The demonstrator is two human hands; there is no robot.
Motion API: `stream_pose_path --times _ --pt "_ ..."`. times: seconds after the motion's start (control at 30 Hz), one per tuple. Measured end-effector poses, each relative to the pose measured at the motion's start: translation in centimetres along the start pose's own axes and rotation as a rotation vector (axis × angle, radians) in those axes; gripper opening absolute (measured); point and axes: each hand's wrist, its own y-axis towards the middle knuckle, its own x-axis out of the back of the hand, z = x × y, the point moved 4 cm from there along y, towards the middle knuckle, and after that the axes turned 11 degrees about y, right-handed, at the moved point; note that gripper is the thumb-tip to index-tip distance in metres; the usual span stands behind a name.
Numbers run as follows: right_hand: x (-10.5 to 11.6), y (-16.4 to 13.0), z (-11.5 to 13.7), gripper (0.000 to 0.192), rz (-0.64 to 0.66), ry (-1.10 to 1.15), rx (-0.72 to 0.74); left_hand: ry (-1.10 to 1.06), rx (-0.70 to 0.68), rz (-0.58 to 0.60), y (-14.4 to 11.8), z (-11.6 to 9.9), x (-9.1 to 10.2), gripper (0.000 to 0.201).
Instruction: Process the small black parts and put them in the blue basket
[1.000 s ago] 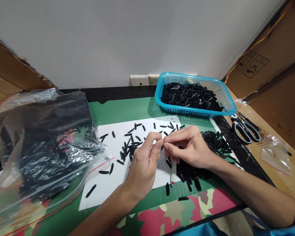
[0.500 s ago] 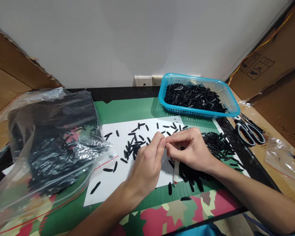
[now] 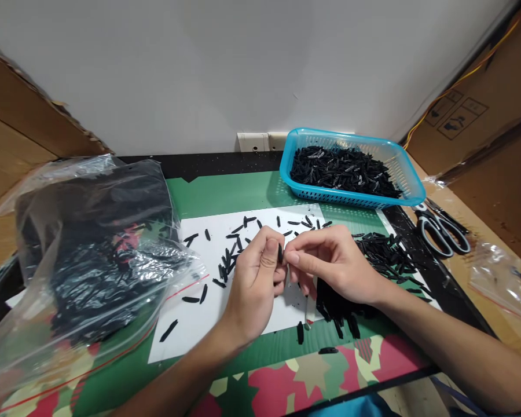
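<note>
My left hand [image 3: 257, 284] is closed, its thumb and bent fingers pinching a small slender black strip [image 3: 280, 253]. Meeting it from the right, my right hand [image 3: 336, 263] has its thumb and forefinger pressed together close to the strip. What those fingertips hold, if anything, is hidden. Both hands are above a white sheet [image 3: 173, 307] scattered with similar black pieces [image 3: 191, 300]. Under and behind my right hand lies a dense black pile [image 3: 384, 255]. A thin pale stick [image 3: 307, 314] with some red near its end shows partly below the right fingers.
A blue perforated basket [image 3: 351, 200] filled with black pieces stands at the back right. Scissors [image 3: 438, 231] and a small clear bag [image 3: 497, 278] lie to the right. A large clear zip bag [image 3: 95, 260] takes up the left. Cardboard boxes [image 3: 481, 127] flank the table.
My hands have drawn slightly apart and shifted left. The left hand has turned, so the black strip in its fingers now shows. More of the pale stick is covered.
</note>
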Motion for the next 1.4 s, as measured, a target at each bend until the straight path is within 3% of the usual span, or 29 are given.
stream_pose_path --times 0.4,0.67,0.8,1.13,1.4 --pt "-0.39 0.07 -0.51 0.036 0.030 0.097 -0.080 -0.005 0.052 0.004 -0.07 0.10 -0.13 0.038" --pt "0.28 -0.06 0.00 0.032 -0.036 -0.061 0.056 -0.063 -0.001 0.021 0.00 -0.41 -0.38 0.037" --pt "0.14 -0.21 -0.12 0.034 -0.006 -0.143 0.058 -0.083 0.009 0.002 0.01 -0.48 -0.34 0.035" --pt "0.07 -0.04 -0.18 0.031 -0.010 -0.067 0.055 -0.070 -0.064 -0.002 -0.13 -0.11 -0.22 0.026" --pt "0.21 -0.24 -0.08 0.030 -0.006 -0.081 0.094 -0.055 -0.043 0.006 -0.06 -0.11 -0.35 0.027"
